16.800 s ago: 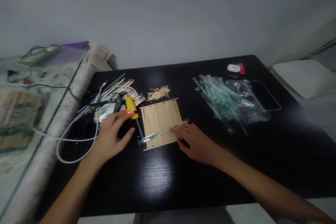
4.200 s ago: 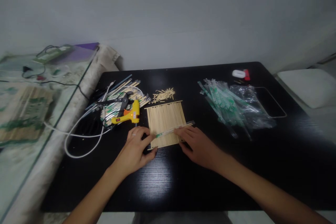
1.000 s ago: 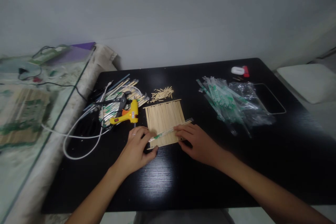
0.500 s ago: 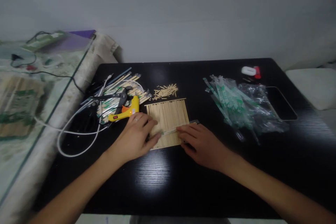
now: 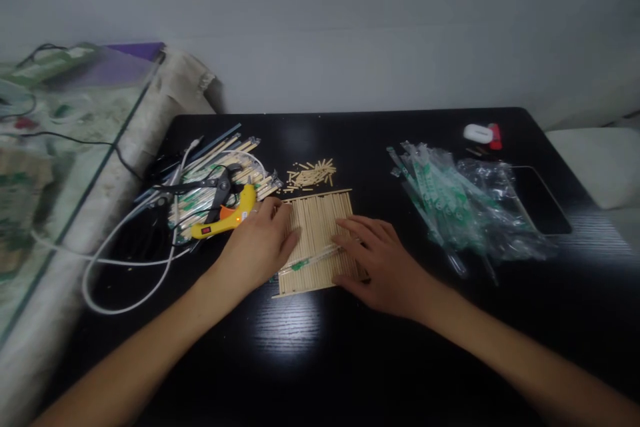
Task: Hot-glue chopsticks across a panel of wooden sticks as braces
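At frame ctr, on the dark tabletop [image 5: 310, 373], lies the stick panel [image 5: 316, 219]: many thin wood sticks side by side, w/ a crosspiece along top & bottom edges. A clear strip [image 5: 301, 264] w/ green print crosses its lower half, tilted up toward frame right; one end pokes past the panel's left edge, the other goes under fingers.

L hand [image 5: 265, 233]: fingers loosely bent over the panel's left edge, thumb apart. R hand [image 5: 373, 257]: fingers spread over its right edge & the strip's end. Neither visibly pinches; can't tell how hard they press.

Glue gun [image 5: 220, 222], just beside L hand toward frame left, shows an orange glow, so prob. hot.

To steady the panel well: fingertips flat, even pressure at both edges, no sideways shoving, knuckles clear of the nozzle. Strip would prob. slide easily, so light touch there.

Offcuts [image 5: 314, 174] heap just above the panel; wrappers [image 5: 440, 193] & phone [image 5: 543, 200] mid-right, well apart.
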A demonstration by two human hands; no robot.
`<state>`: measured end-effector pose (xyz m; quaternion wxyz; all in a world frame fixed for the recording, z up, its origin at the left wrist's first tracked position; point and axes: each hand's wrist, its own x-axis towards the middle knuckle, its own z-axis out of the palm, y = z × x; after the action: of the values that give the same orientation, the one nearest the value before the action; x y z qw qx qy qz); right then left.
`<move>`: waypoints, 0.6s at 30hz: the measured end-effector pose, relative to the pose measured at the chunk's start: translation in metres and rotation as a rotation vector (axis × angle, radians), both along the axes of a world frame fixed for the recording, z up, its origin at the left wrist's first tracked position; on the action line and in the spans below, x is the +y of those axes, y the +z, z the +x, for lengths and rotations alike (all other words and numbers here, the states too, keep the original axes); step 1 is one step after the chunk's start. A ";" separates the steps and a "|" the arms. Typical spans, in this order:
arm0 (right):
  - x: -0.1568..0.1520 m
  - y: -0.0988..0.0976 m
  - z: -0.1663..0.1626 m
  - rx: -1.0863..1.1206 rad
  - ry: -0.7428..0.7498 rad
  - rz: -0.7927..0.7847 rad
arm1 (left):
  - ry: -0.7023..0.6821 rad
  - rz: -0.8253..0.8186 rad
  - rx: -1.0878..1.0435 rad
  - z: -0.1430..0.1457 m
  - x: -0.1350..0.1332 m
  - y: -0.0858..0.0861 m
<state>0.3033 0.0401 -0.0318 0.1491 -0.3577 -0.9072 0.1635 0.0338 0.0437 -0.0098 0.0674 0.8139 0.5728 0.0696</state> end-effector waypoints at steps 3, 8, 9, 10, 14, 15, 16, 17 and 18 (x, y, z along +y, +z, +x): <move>0.005 -0.006 -0.008 -0.055 -0.004 -0.006 | -0.018 0.032 -0.007 0.002 -0.003 -0.002; 0.010 -0.007 -0.023 -0.141 0.026 -0.044 | -0.054 0.055 -0.009 0.007 -0.008 -0.004; 0.011 -0.007 -0.026 -0.151 0.028 -0.055 | -0.058 0.058 -0.008 0.007 -0.008 -0.004; 0.012 -0.006 -0.028 -0.156 0.030 -0.061 | -0.060 0.060 -0.008 0.008 -0.009 -0.005; 0.014 -0.009 -0.032 -0.165 0.036 -0.066 | -0.073 0.063 -0.027 0.010 -0.011 -0.008; 0.014 -0.010 -0.032 -0.165 0.037 -0.063 | -0.081 0.068 -0.029 0.011 -0.011 -0.008; 0.013 -0.011 -0.033 -0.166 0.038 -0.062 | -0.091 0.074 -0.028 0.012 -0.011 -0.009; 0.013 -0.013 -0.033 -0.165 0.040 -0.061 | -0.099 0.082 -0.024 0.013 -0.012 -0.010; 0.013 -0.014 -0.033 -0.163 0.038 -0.059 | -0.104 0.090 -0.018 0.014 -0.012 -0.010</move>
<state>0.2699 0.0533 -0.0462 0.0612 -0.3569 -0.9177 0.1635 0.0475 0.0313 -0.0201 0.0393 0.8442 0.5254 0.0990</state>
